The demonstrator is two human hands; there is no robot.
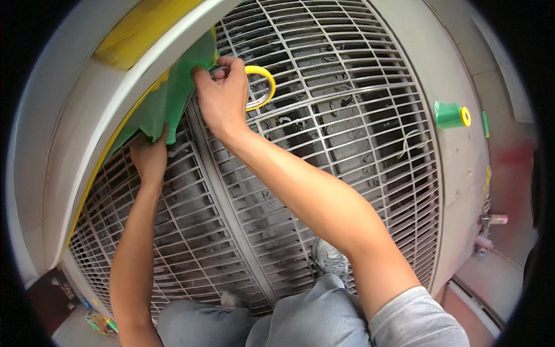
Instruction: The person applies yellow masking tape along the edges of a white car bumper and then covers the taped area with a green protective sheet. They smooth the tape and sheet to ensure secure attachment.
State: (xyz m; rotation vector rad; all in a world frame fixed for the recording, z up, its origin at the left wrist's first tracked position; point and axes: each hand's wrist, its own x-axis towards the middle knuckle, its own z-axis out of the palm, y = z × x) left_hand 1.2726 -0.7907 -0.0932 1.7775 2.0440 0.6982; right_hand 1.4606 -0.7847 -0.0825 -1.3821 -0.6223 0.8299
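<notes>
My right hand [222, 95] grips a yellow roll of tape [261, 87] and presses its free end against the top edge of a green plastic sheet [173, 95]. The sheet hangs along a pale grey curved panel [115, 110] edged with yellow tape [139, 26]. Lower down, my left hand [149, 157] pinches the bottom corner of the green sheet, fingers partly hidden behind it. Both hands work over a dusty grey metal floor grating [335, 115].
A green roll with a yellow core [452, 114] lies on the grey ledge right of the grating. My knees in grey trousers [300, 315] and a shoe [329, 257] rest on the grating below. A small pinkish object [494, 220] sits at the right edge.
</notes>
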